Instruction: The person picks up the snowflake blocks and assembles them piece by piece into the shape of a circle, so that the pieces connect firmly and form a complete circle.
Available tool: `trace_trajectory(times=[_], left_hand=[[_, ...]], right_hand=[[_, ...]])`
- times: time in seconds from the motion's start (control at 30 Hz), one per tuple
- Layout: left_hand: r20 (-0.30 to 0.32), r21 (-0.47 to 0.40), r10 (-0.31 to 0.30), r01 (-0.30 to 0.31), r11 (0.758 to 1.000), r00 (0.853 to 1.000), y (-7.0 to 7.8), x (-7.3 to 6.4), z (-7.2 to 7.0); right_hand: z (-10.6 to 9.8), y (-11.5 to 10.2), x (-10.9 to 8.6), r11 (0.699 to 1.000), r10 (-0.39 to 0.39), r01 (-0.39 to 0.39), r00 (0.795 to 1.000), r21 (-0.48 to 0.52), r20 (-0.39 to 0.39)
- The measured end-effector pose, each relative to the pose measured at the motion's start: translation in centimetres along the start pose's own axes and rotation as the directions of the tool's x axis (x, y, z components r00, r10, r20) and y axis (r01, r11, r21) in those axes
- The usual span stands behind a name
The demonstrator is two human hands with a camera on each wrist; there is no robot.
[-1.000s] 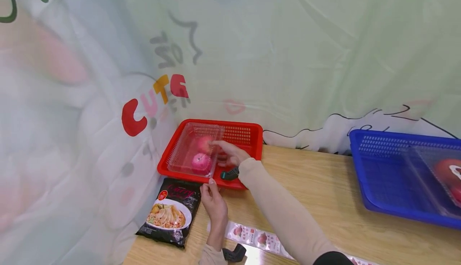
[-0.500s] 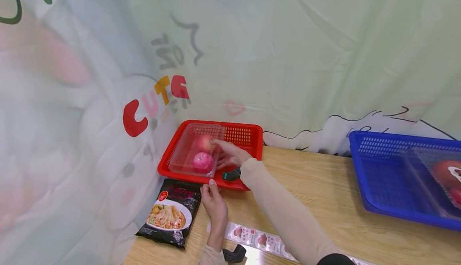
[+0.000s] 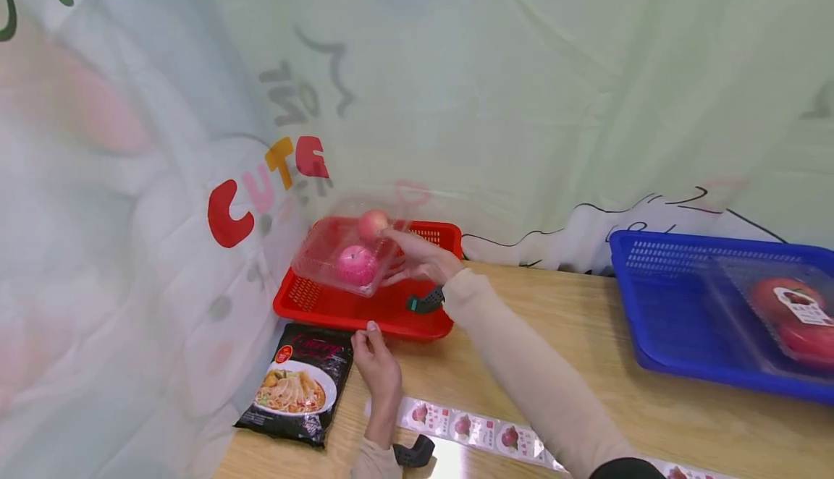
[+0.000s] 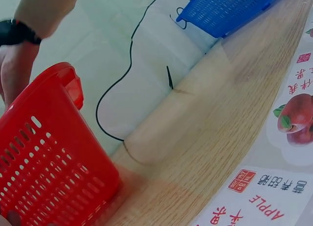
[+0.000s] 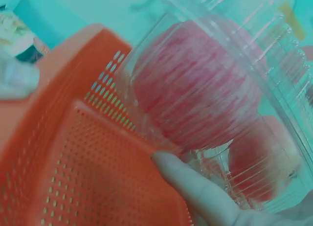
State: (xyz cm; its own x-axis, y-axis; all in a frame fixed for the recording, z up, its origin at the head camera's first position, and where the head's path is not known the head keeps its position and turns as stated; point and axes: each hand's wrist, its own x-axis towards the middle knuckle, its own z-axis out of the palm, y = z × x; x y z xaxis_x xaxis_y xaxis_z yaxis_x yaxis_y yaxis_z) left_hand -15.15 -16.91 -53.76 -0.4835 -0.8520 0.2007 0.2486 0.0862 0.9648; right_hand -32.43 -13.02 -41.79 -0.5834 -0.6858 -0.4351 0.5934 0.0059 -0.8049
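- Backdrop: pale green sheeting, whitish at left, visibly creased, printed with coloured lettering.
- Tabletop: light brown, wood-grained, meeting the backdrop's lower edge.

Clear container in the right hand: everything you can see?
The clear container looks like thin, see-through plastic, boxy with ribbed walls, two pink-red fruits inside. It is tilted, held over the red basket by the right hand at one side. Whether it's latched or touches the basket isn't clear.

Red basket, apple labels, blue basket
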Motion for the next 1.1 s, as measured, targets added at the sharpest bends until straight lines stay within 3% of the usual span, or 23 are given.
trace_trajectory(times=[0.43,0.6,0.83,1.1], left_hand=[[-0.006,0.036,-0.054,0.054,0.998,0.999,0.0,0.0,-0.1],[-0.007,0.025,-0.057,0.057,0.998,0.998,0.1,-0.2,-0.1],[-0.002,0.027,-0.078,0.078,0.997,0.997,0.4,-0.5,-0.2],[0.024,0.002,-0.094,0.094,0.996,0.995,0.2,-0.7,-0.5]], right_hand=[[-0.3,-1.3,-4.6,0.998,-0.034,0.034,0.999,-0.050,-0.011],[-0.9,-1.5,-6.3,0.998,-0.057,0.057,0.998,-0.022,-0.022],[-2.1,-2.2,-9.3,0.995,-0.073,0.079,0.993,0.065,-0.089],[-3.9,-2.6,-12.4,0.990,-0.091,0.106,0.984,0.089,-0.152]])
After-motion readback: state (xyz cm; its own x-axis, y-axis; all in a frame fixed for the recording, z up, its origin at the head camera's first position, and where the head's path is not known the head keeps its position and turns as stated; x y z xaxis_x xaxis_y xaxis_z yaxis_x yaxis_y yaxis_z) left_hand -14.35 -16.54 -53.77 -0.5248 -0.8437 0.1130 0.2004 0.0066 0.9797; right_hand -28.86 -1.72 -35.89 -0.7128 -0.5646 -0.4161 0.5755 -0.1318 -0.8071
